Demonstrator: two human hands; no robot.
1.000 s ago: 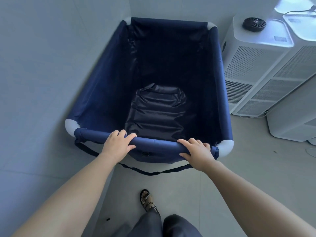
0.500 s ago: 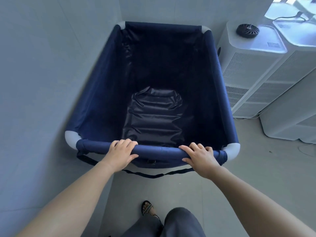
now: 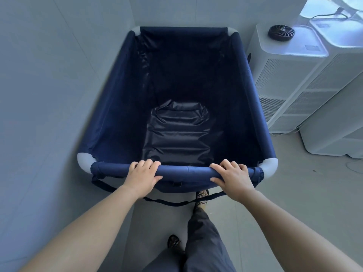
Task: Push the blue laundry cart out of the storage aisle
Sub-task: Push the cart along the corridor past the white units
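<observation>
The blue laundry cart (image 3: 125, 99) is a deep navy fabric bin with grey corner caps, standing right in front of me. Its shiny dark floor is bare. My left hand (image 3: 142, 174) is wrapped over the near padded rail, left of centre. My right hand (image 3: 231, 176) grips the same rail, right of centre. A black strap (image 3: 170, 203) hangs in a loop under the rail. The cart's wheels are hidden.
A pale wall (image 3: 49, 95) runs close along the cart's left side and another stands just beyond its far end. White vented appliances (image 3: 290, 79) stand close on the right, one with a small black fan (image 3: 281, 32) on top. My feet are on grey floor (image 3: 304, 193) behind the cart.
My right foot has stepped forward under the cart's near rail, and the cart and I have moved ahead, closer to the far wall. Both hands keep their hold on the rail.
</observation>
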